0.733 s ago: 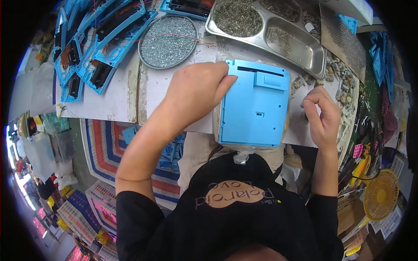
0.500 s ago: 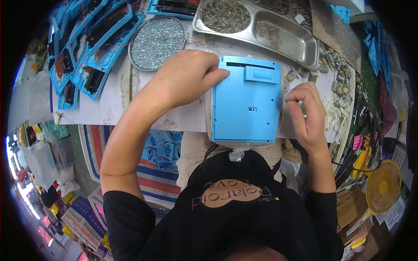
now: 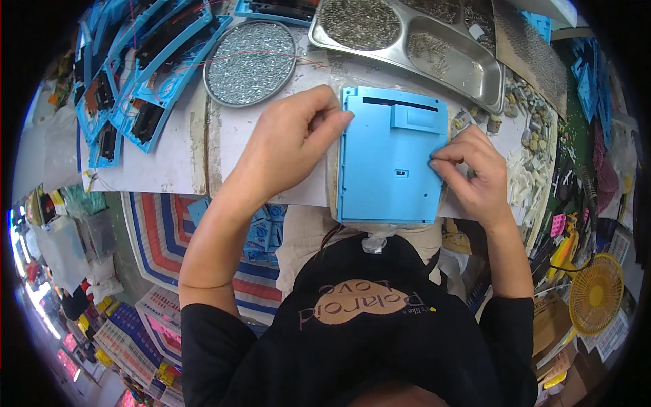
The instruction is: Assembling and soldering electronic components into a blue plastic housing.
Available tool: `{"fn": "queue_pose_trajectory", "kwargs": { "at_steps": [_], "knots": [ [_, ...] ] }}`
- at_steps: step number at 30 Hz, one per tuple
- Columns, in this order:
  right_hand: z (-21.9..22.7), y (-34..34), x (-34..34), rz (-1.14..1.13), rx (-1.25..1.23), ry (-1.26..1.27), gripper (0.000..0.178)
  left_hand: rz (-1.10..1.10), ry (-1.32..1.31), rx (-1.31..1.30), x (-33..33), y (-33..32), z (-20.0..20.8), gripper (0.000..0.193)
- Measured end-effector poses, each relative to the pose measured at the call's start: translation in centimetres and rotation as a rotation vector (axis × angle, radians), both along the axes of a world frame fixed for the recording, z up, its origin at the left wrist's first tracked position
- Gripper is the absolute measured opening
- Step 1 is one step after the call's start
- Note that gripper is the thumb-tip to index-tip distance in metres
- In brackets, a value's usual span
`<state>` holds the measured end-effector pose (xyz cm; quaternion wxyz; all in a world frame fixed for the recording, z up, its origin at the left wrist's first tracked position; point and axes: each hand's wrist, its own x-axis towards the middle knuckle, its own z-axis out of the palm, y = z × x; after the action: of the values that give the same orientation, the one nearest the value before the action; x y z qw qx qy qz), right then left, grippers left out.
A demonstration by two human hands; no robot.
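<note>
Flanking the blue panel [image 3: 376, 159], left hand [image 3: 291, 139] and right hand [image 3: 477, 173] seemingly touch it.

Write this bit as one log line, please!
left hand: at upper-left corner of blue panel | right hand: pinched over panel's right edge | held items: unclear | beyond: round dish, steel tray

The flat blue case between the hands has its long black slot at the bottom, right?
No, the head view shows the long black slot near the top. The flat blue case is between the left hand and right hand.
</note>
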<state>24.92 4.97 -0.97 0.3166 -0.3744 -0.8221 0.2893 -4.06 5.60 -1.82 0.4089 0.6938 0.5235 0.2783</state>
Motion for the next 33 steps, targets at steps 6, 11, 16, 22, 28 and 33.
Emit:
{"fn": "queue_pose_trajectory", "kwargs": {
  "at_steps": [6,11,16,22,28,33],
  "knots": [
    [-0.6,-0.7,0.2,-0.125,-0.178,0.012,0.016,0.010,0.045,-0.084,0.8,0.7,0.2,0.030],
    [-0.5,-0.7,0.7,-0.100,-0.181,-0.010,0.017,0.034,0.105,-0.066,1.2,1.0,0.4,0.033],
    [1.0,-0.1,1.4,-0.088,-0.147,0.015,0.016,0.131,0.114,0.064,-1.7,1.4,0.3,0.030],
    [4.7,5.6,-4.4,0.025,0.118,-0.164,0.011,0.424,0.681,0.311,-7.5,2.4,-2.5,0.019],
    [-1.7,13.4,-20.0,0.391,0.567,-0.583,0.011,0.443,0.543,0.447,-7.7,2.6,-3.5,0.014],
    [-2.6,14.5,-23.9,0.429,0.545,-0.744,0.012,0.486,0.486,0.447,-8.1,1.8,-4.0,0.015]
  ]
}}
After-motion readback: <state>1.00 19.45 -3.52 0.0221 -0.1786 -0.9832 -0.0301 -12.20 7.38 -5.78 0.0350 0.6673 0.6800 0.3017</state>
